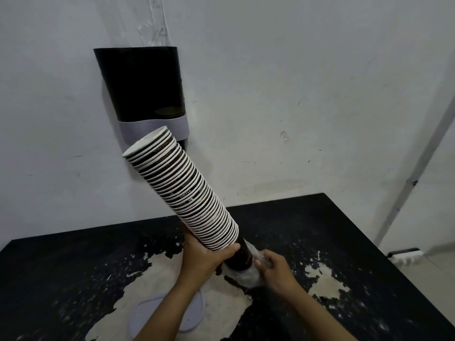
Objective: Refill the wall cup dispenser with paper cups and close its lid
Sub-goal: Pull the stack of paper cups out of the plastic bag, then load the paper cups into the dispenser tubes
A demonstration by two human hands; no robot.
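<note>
A: Cup dispenser point(145, 87), dark tube with a pale band at its lower end, fixed to the wall, up and beyond the left hand's grip. Its top looks open, though I cannot see inside. A round pale disc, probably the lid point(167, 313), lies on the surface below the left forearm.

B: And the stack of paper cups point(183, 190)?

A: Held tilted, with its far end leaning up and left toward the dispenser's lower band; touching or just in front, I cannot tell. Near end sits between both grips.

B: Grip states?

A: Left hand point(204, 254) curled round the lowest rims of the stack, thumb over the front. It carries the weight. Right hand point(273, 269), just right of it, pinches crumpled clear plastic wrap point(248, 274) bunched around the stack's base.

B: Why that arrangement?

A: Judgement: the wrapper is being stripped off the bottom, so one hand steadies while the other pulls. The tilt keeps the nested cups from sliding apart.

B: Progress?

A: Early. No cups loaded, lid not yet on. Worn black surface point(320, 217) lies under both grips.
</note>
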